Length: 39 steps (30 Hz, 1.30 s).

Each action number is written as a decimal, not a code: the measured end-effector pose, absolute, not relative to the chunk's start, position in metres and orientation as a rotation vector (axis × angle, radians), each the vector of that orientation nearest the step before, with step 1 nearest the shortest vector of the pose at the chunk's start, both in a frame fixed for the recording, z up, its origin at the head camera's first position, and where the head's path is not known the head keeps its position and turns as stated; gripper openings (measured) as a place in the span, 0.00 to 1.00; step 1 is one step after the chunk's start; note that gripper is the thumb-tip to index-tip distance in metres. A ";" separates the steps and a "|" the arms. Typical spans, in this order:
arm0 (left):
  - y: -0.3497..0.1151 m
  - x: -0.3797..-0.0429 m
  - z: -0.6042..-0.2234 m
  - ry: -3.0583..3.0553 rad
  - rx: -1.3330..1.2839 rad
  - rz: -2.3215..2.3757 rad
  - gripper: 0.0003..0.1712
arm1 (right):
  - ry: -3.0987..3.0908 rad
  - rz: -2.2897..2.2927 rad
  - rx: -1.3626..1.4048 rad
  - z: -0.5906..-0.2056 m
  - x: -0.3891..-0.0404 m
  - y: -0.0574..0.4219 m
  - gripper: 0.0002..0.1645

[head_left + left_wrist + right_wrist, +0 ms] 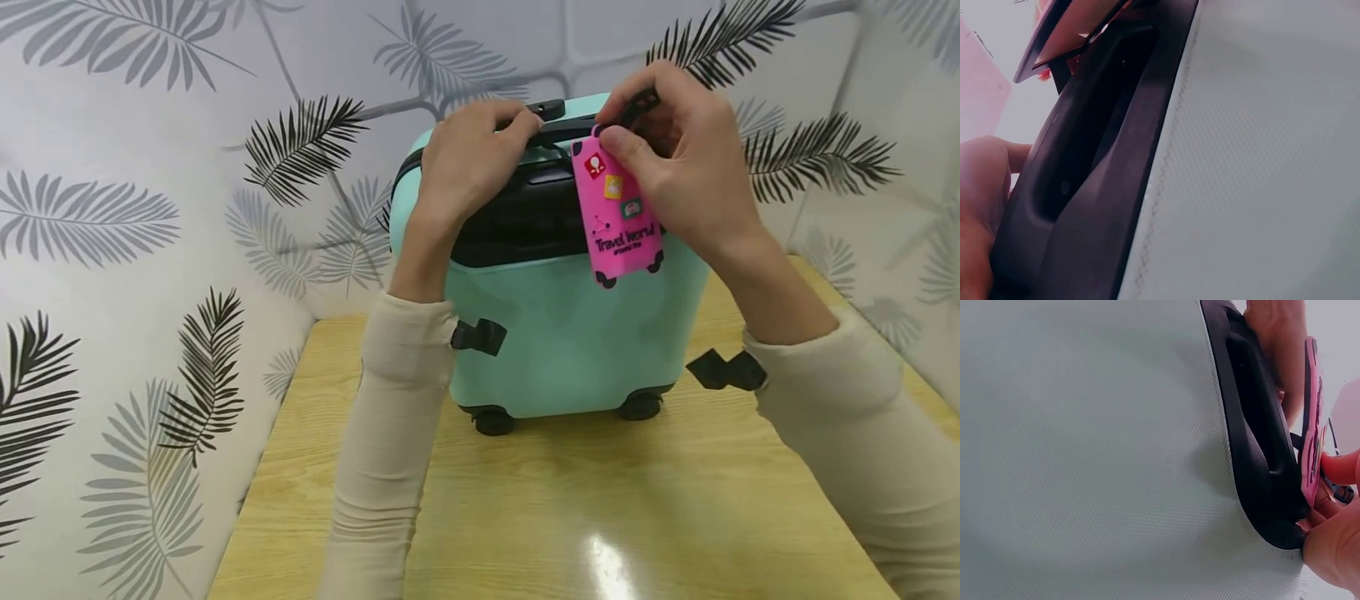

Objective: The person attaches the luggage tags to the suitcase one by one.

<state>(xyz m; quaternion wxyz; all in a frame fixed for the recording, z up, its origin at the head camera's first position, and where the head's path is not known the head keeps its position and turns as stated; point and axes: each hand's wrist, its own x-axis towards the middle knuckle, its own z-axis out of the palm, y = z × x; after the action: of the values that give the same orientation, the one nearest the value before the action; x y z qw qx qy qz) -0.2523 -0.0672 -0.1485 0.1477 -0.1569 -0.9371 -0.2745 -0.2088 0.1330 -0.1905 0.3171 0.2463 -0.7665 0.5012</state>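
A mint-green suitcase [570,342] stands upright on its wheels on the table. My left hand [472,154] is at its top, fingers bent over the black handle [566,131]; the fingertips are hidden. My right hand [686,158] pinches the top of a pink luggage tag [618,208], shaped like a little suitcase and printed "Travel World". The tag's black strap [643,102], with holes, shows above the right thumb. In the right wrist view the tag [1311,425] is seen edge-on beside the black handle recess [1254,394], with a strap buckle [1339,490] near my fingers.
The wooden table [525,517] extends in front of the suitcase. Close behind and to the left is a wall covering [150,292] with a feather-leaf print. Small black fittings [480,336] stick out from both sleeve cuffs.
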 end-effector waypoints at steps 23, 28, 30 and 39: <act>-0.074 -0.251 -0.151 -2.581 -0.565 -1.005 0.25 | -2.061 1.041 0.699 -0.194 -0.210 0.121 0.14; -0.073 -0.250 -0.150 -2.605 -0.526 -1.008 0.21 | -2.095 1.016 0.689 -0.190 -0.209 0.119 0.14; -0.073 -0.250 -0.150 -2.591 -0.546 -1.014 0.19 | -2.109 1.017 0.688 -0.189 -0.210 0.117 0.13; -0.075 -0.251 -0.152 -2.518 -0.631 -1.086 0.18 | -2.129 1.031 0.652 -0.187 -0.213 0.107 0.13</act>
<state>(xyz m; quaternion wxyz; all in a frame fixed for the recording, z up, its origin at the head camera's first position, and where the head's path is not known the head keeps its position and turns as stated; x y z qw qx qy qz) -0.2512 -0.0747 -0.1521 0.1629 -0.2212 -0.8829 -0.3809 -0.2135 0.1075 -0.1865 0.3375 0.2501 -0.8168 0.3955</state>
